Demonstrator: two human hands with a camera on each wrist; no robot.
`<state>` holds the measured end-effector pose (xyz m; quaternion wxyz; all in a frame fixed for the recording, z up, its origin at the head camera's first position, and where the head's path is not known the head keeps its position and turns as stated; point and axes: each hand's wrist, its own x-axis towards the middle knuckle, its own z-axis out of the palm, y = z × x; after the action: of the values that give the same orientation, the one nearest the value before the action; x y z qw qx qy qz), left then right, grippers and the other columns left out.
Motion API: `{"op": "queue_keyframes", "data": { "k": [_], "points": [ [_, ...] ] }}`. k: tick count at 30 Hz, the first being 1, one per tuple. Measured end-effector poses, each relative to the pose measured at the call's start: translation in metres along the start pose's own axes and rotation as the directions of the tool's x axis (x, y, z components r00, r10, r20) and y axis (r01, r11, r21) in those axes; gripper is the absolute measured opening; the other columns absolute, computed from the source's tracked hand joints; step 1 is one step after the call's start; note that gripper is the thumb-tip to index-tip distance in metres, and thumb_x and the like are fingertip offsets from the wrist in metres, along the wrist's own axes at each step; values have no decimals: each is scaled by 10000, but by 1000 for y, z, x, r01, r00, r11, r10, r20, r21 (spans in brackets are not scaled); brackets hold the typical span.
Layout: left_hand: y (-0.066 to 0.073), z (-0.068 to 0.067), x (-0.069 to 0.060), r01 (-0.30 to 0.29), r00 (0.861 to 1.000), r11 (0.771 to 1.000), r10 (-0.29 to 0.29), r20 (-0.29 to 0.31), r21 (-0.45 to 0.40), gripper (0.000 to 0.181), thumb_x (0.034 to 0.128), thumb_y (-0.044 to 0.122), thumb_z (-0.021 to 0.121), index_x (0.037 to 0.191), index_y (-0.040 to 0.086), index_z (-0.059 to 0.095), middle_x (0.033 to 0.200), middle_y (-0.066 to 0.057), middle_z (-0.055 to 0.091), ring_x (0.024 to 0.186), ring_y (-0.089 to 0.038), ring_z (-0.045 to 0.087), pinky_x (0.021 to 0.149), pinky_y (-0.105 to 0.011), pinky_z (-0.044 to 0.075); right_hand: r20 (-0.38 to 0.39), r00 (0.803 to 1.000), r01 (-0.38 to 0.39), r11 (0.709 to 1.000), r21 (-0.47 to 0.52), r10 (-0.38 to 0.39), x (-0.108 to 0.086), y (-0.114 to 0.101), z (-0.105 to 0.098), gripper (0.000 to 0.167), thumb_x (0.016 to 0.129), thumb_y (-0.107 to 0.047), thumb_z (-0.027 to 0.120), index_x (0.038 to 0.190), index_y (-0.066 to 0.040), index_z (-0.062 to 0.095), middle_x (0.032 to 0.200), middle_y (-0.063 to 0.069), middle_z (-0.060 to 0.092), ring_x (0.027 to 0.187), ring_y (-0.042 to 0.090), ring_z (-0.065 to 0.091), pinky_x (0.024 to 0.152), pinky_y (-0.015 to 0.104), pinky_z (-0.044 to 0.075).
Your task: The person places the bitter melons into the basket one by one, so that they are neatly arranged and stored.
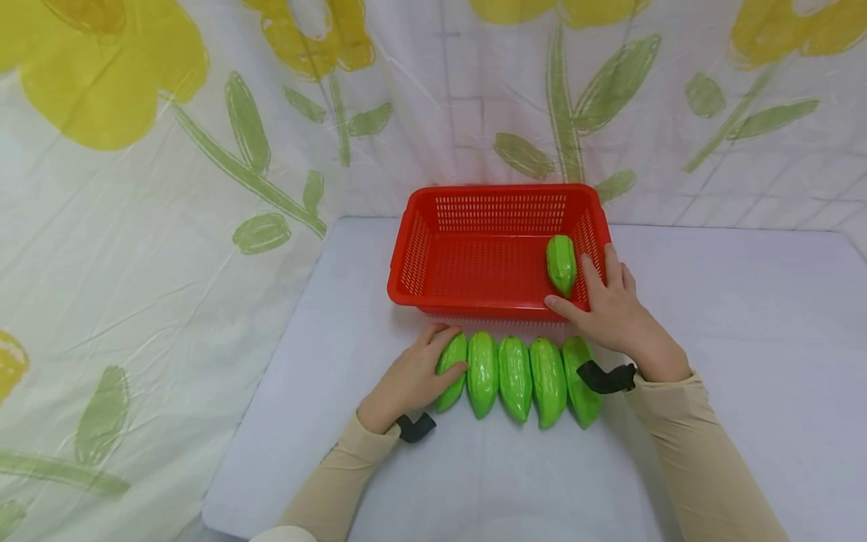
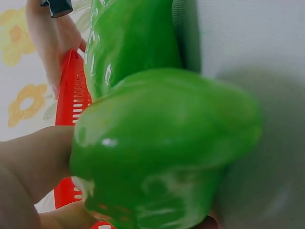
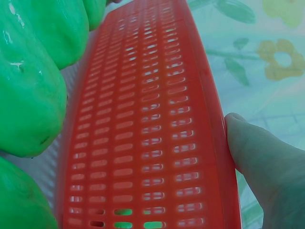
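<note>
While the left hand (image 1: 409, 380) grips the leftmost green pod (image 1: 453, 352), long axis roughly front-to-back, the red basket (image 1: 467, 302) sits just beyond, rightward. 4 more pods (image 1: 515, 380) line up alongside; the right hand (image 1: 615, 312), fingers spread, touches the basket's near-right corner beside 1 inside pod (image 1: 561, 263).

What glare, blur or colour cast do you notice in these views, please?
Head: fairly even light, with small glints on the row of green fruits; left wrist: the nearest green fruit looks soft, with white highlights; right wrist: a bluish-green cast tints the patterned curtain.
</note>
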<state>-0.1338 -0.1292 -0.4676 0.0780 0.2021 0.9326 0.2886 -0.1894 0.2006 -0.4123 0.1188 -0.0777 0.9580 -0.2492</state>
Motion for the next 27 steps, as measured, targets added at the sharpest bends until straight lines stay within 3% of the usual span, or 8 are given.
{"op": "queue_keyframes", "data": {
  "k": [14,27],
  "points": [
    [0,-3,-1,-3,1000,1000,3,-8,-9,649,1007,333,668,1578,128,437,1581,-80,424,1374,-293,525,1122,-509,481,3,1000,3,1000,3,-3,-2,-1,-1,1095,988,-700,491,1660,-31,-56,1669,254,-304,1491,659,-41,987,841,355],
    [11,-16,-6,-14,1000,1000,13,-12,-22,647,1015,342,660,1587,143,431,1606,-82,420,1402,-300,517,1127,-523,473,-5,1000,4,1000,0,-4,0,0,1,1096,986,-700,495,1661,-33,-54,1671,255,-297,1490,655,-30,977,837,370]
  ]
}}
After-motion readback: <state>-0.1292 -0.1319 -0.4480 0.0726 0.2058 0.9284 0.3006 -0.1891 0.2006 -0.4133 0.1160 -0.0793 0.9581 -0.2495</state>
